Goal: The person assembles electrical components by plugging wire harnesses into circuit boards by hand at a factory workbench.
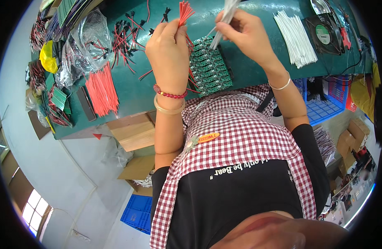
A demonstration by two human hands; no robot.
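A person in a red-and-white checked apron [240,133] works over a green circuit-board panel [211,70], the landmark for every place I give from my remote seat. Nearest beyond the apron, I see the left hand [168,52] raised just left of the panel, its fingers pinched closed around a bunch of red wires [185,13] whose tips fan out above the grip. The right hand [247,35], above the panel's far right corner, holds white wires [229,14] between thumb and curled fingers, their lower ends hanging over the panel's far end. The panel itself lies on the green table [133,93], close to the edge by the apron. Left of the panel, I make out a loose red bundle [102,91] beside a black bar [86,103]; to its right, well apart, lies a white bundle [296,39]. Farther right of the panel sits a black fan [323,35]. Beyond the panel to the far left are red-and-black leads [124,43] with dark ends, then a clear plastic bag [85,41].
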